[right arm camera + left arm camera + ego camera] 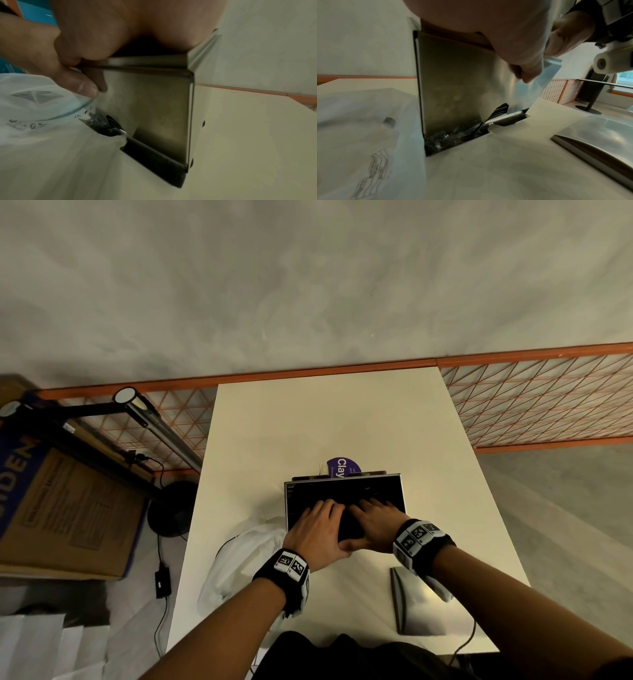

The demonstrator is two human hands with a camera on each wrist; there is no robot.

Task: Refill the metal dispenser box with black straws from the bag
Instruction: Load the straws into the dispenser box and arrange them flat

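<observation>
Right now, both hands reaching into the open top of the metal dispenser box (344,501), side by side, fingers spread flat over a dark mass of black straws (349,525) inside. Left hand (317,534) w/ thumb hooked down over the box's near wall; right hand (375,525) the same, thumbs almost meeting at the near rim. No curl round any single straw visible; whether fingertips pinch anything below — can't tell, too dark. From left wrist view, thumb tip lying against the box's near face, w/ a few straws poking out of the slot at the bottom (498,112). Box upright near the desk's (325,422) middle, a bit twd the near edge. Clear plastic bag (239,563) crumpled just beside the box's left side, by the desk's left edge, touching the box base in wrist views. Flat metal lid (419,604) lying near the desk's near-right corner, apart from the box. Purple round label (342,468) just behind the box. Cardboard carton (65,508) on the floor, off the desk's left edge.
</observation>
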